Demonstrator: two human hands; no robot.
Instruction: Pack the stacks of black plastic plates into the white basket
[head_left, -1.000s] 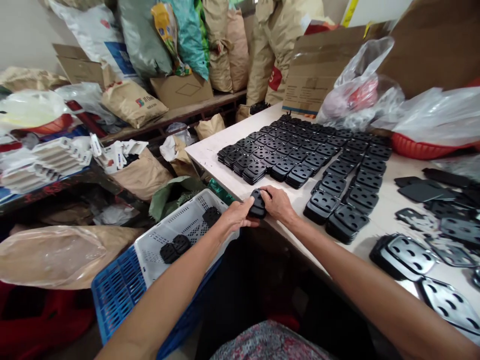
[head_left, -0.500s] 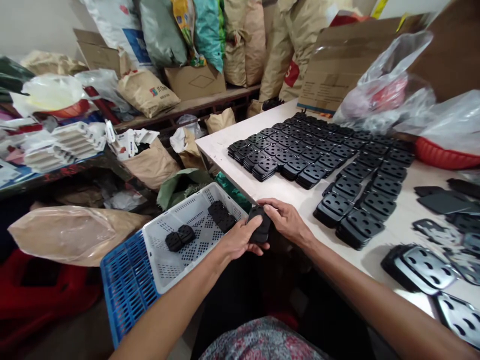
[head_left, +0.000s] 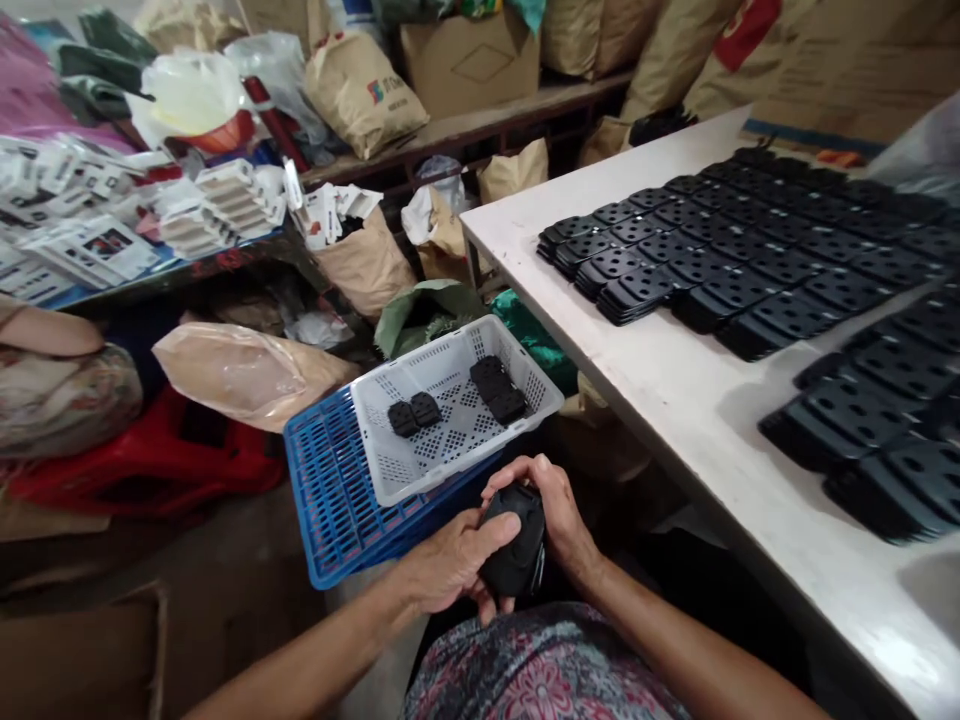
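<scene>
A black pedal pad (head_left: 514, 545), or a small stack of them, is in both my hands just above my lap. My left hand (head_left: 450, 560) grips it from the left, thumb across its face and fingers underneath. Round its upper and right side curl the fingers of my right hand (head_left: 559, 510). Its underside is hidden. Beyond my hands, a white perforated crate (head_left: 457, 465) holds a few black pads (head_left: 499, 390) at its right end and another pair (head_left: 415, 413) at its left. On the table at right stand many stacks of black pedal pads (head_left: 637, 290).
The white table (head_left: 600, 370) has its edge close to my right. Under the white crate is a blue crate (head_left: 330, 490). Left of it are an open paper sack (head_left: 247, 370) and a red stool (head_left: 172, 470). Another person's arm (head_left: 49, 330) shows at far left.
The view has swung left and down, bringing another person's arm into sight. My hands have come back from the crate's side towards my lap, still holding the black pad.
</scene>
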